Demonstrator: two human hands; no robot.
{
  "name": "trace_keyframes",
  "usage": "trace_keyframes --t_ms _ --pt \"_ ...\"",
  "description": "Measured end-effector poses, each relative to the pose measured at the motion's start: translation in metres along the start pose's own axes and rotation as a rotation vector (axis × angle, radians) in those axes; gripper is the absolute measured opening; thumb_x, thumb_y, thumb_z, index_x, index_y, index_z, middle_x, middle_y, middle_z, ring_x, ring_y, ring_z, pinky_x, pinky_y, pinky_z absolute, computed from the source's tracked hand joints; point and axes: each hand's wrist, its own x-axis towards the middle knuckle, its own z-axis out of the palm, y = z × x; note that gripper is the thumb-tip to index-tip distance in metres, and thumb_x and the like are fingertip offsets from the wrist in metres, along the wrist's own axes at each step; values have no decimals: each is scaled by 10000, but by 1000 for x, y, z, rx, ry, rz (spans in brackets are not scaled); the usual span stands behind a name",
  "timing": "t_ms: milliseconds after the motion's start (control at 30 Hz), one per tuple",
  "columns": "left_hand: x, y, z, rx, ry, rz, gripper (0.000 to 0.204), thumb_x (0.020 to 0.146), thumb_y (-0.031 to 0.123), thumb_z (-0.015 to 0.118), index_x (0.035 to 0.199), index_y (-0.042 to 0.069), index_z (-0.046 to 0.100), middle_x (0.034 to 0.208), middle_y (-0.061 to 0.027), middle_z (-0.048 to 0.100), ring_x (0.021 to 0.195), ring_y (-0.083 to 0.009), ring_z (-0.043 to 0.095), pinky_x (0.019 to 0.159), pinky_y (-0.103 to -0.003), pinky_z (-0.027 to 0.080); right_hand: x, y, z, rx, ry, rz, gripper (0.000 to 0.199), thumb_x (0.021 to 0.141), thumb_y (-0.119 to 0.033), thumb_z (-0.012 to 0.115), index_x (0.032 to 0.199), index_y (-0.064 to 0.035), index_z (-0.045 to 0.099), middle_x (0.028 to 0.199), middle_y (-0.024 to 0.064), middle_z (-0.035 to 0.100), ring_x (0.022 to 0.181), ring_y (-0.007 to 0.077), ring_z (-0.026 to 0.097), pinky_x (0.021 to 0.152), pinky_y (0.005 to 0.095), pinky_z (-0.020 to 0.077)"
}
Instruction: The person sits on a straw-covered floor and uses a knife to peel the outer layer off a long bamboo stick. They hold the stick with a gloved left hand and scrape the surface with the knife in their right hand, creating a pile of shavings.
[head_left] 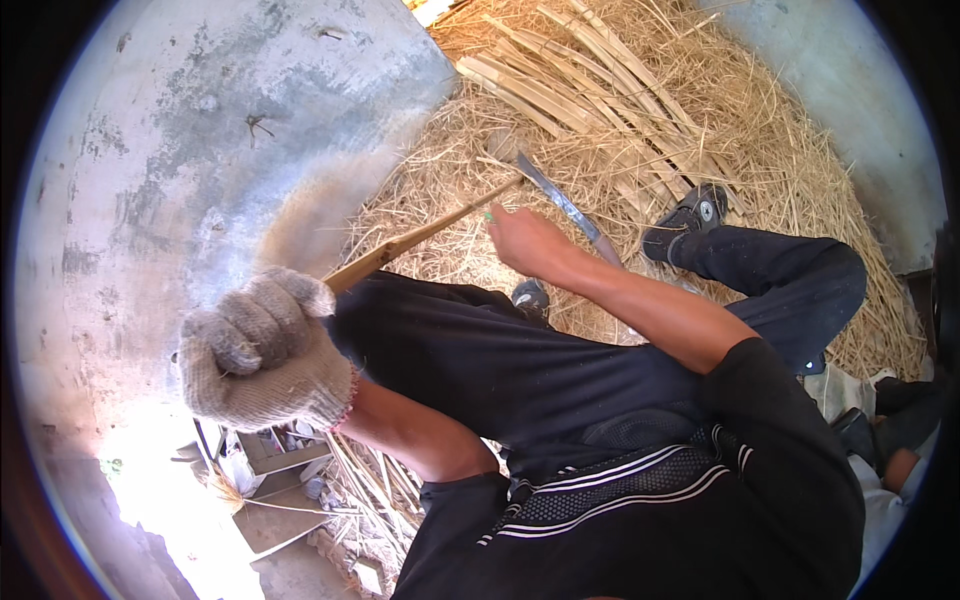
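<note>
My left hand (265, 350) wears a knitted grey-white glove, its fingers wrapped round the thick near end of a bamboo strip (385, 255). The strip slants up and away to the right over my dark trousers, narrowing toward its far tip. Close beside that far part is my bare right hand (530, 240), its fingers closed; a small bit of green shows at the fingertips. What it pinches, if anything, I cannot make out. Just past the right hand is a long-bladed knife (560, 192), its grip partly behind my forearm. Whether the knife rests on the straw is unclear.
Split bamboo strips (590, 85) lie in a pile on loose shavings (800, 190) at the far side. A stained pale wall (200, 130) rises on the left. Scraps and sticks (375, 485) lie at lower left. Part of another person (890, 470) shows at the right edge.
</note>
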Motion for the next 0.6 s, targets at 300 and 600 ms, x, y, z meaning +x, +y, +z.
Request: trace_keyframes --t_ms 300,600 --pt "15 -2 -12 92 145 39 323 764 181 449 483 161 291 398 22 218 309 -111 194 310 -350 394 42 42 33 -272 63 -7 217 925 -94 448 1116 3 480 794 206 666 738 362 687 648 454 576" --pt "12 5 2 129 281 39 324 750 161 463 504 190 254 449 33 200 362 -117 162 377 -302 250 21 -14 -6 339 -232 13 378 1032 -337 360 1106 2 509 986 204 642 813 344 642 733 463 513"
